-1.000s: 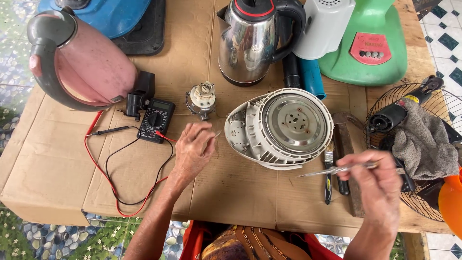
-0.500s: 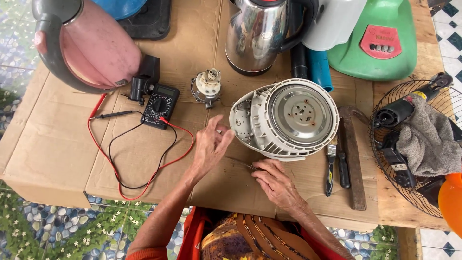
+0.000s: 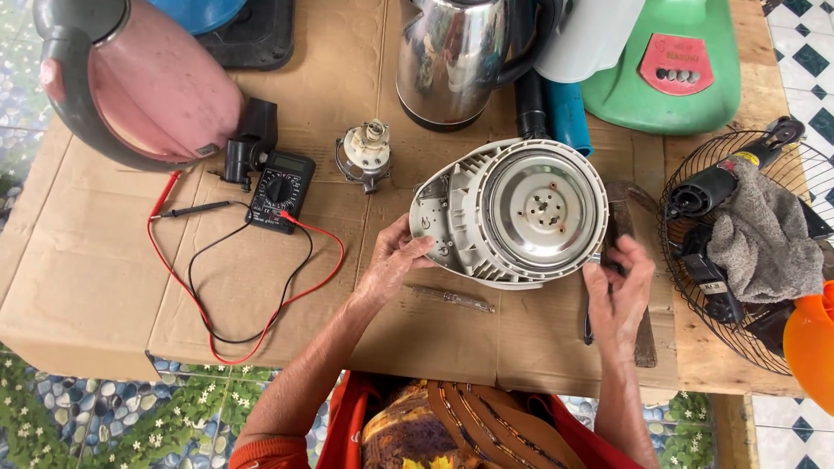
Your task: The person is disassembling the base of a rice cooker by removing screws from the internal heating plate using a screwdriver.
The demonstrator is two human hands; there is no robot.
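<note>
A white plastic appliance base (image 3: 452, 204) with a round metal plate lies upside down on the cardboard. My left hand (image 3: 395, 260) grips its left rim, thumb on top. My right hand (image 3: 618, 291) is just right of the base, fingers curled around dark-handled pliers (image 3: 588, 326) that lie beside a hammer (image 3: 645, 343). A thin screwdriver (image 3: 452, 299) lies loose on the cardboard between my hands, touched by neither.
A multimeter (image 3: 280, 191) with red and black leads sits at the left, next to a pink kettle (image 3: 143, 82). A small electrical part (image 3: 365, 152), a steel kettle (image 3: 452, 61) and a green appliance (image 3: 669, 69) stand behind. A wire fan guard (image 3: 686, 287) holding a grey rag lies at the right.
My right hand laid the screwdriver on the cardboard, then moved right onto the pliers. My left hand shifted from the cardboard to the base's left rim.
</note>
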